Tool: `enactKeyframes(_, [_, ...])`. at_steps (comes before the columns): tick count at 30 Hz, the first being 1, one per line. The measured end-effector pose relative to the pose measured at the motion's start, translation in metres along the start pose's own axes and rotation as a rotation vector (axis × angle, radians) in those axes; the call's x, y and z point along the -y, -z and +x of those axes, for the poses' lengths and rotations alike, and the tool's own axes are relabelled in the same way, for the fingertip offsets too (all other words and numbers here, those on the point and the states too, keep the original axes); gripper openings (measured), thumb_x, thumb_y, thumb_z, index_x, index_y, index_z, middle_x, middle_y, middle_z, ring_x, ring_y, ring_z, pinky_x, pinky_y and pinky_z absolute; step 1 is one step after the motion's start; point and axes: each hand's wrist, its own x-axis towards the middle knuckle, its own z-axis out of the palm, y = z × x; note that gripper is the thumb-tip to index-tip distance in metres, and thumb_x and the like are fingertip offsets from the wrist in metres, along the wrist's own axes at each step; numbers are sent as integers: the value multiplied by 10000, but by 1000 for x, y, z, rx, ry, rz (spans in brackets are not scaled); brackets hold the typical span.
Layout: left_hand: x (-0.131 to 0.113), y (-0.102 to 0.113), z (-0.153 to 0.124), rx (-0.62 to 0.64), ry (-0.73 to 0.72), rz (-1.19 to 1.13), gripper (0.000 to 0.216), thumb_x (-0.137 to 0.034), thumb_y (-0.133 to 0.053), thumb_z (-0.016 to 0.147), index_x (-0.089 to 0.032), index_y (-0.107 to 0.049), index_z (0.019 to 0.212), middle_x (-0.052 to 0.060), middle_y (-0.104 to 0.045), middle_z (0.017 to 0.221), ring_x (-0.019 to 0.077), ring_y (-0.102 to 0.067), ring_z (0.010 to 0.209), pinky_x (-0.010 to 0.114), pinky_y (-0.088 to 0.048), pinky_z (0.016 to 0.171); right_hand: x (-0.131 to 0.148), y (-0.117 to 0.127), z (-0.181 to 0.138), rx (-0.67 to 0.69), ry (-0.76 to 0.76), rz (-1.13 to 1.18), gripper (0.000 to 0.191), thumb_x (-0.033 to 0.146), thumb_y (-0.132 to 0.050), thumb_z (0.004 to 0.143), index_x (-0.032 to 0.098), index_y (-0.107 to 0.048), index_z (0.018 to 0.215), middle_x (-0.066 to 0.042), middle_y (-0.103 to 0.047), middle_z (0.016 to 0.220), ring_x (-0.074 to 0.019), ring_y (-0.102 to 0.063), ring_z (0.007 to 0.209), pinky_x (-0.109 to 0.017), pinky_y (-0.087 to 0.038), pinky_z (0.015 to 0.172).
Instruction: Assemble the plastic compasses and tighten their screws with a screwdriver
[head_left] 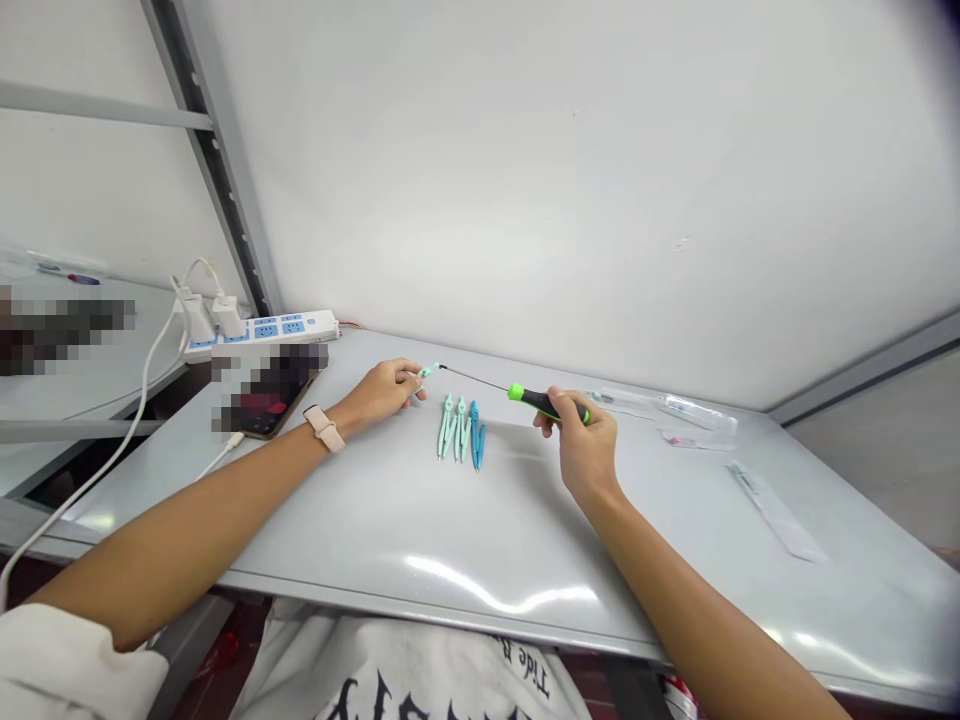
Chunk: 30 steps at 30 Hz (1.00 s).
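My left hand [386, 390] rests on the grey table [480, 530] and pinches a small mint-green compass [427, 372] by one end. In my right hand [581, 440] is a screwdriver [541, 401] with a green and black handle. Its thin shaft points left, and its tip touches the compass in my left hand. Three more compasses [460, 428], two mint and one blue, lie side by side on the table between my hands. A pale watch [324, 427] is on my left wrist.
A phone [266, 405] on a white cable lies at the left beside a white and blue power strip [262, 330] with two chargers plugged in. Clear plastic sleeves [667, 408] and a paper strip [772, 510] lie at the right. A white wall stands behind.
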Motion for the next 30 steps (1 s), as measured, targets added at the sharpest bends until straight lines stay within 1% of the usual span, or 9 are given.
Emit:
enactKeyframes(4, [0, 0, 0, -18, 12, 15, 271, -332, -692, 833, -178, -599, 1036, 69, -761, 881, 119, -543, 596, 262, -424, 579, 0, 0, 0, -3, 0, -12, 342, 435, -650, 887, 211, -610, 632, -8, -606, 594, -149, -486, 576, -322, -405, 623])
enactKeyframes(11, [1, 1, 3, -15, 11, 15, 196, -311, -686, 826, -190, -609, 960, 70, -758, 867, 127, -555, 592, 272, -419, 564, -1, -1, 1, -5, 3, -2, 345, 446, -649, 883, 217, -606, 629, -4, -603, 584, -148, -479, 570, -323, -402, 629])
enactKeyframes(16, [3, 9, 10, -123, -14, 34, 199, -286, -701, 806, -193, -612, 959, 56, -734, 841, 133, -560, 586, 272, -403, 537, -3, -1, 1, 27, -11, -17, 339, 458, -655, 879, 219, -612, 643, -14, -618, 600, -158, -488, 580, -322, -395, 611])
enactKeyframes(20, [8, 11, 12, -106, -31, 98, 231, -292, -723, 787, -210, -617, 975, 20, -691, 793, 149, -580, 606, 285, -407, 553, -4, -1, 1, 58, -25, -43, 338, 483, -653, 879, 219, -627, 668, -21, -631, 607, -167, -500, 587, -322, -388, 595])
enactKeyframes(22, [11, 10, 12, -61, -72, 86, 298, -300, -763, 754, -208, -610, 993, 17, -699, 820, 171, -645, 692, 299, -462, 626, -4, -1, 0, 61, -30, -43, 335, 481, -655, 875, 215, -629, 672, -20, -628, 597, -168, -501, 587, -323, -396, 604])
enactKeyframes(24, [12, 9, 11, -10, -125, 29, 388, -302, -809, 715, -204, -586, 1017, 36, -732, 918, 204, -706, 852, 331, -522, 766, -4, -1, 1, 67, -35, -42, 339, 479, -652, 876, 212, -629, 669, -20, -629, 596, -165, -497, 586, -322, -398, 607])
enactKeyframes(26, [12, 6, 9, 33, -164, -27, 463, -311, -842, 691, -204, -562, 1044, 61, -747, 1022, 230, -716, 986, 372, -537, 884, -4, -1, 1, 80, -34, -43, 355, 480, -650, 878, 210, -623, 650, -22, -628, 598, -161, -492, 586, -320, -398, 608])
enactKeyframes(28, [11, 4, 8, 47, -175, -61, 480, -324, -851, 690, -200, -556, 1049, 76, -744, 1055, 237, -712, 1019, 398, -542, 920, -5, -2, 1, 92, -32, -39, 374, 484, -650, 879, 208, -615, 630, -24, -626, 597, -158, -485, 584, -319, -396, 606])
enactKeyframes(30, [9, 2, 7, 14, -184, -64, 450, -321, -847, 694, -191, -566, 1021, 80, -740, 1046, 230, -710, 997, 411, -544, 931, -5, -3, 1, 105, -33, -33, 384, 486, -652, 879, 207, -611, 618, -26, -622, 592, -159, -484, 583, -321, -394, 603])
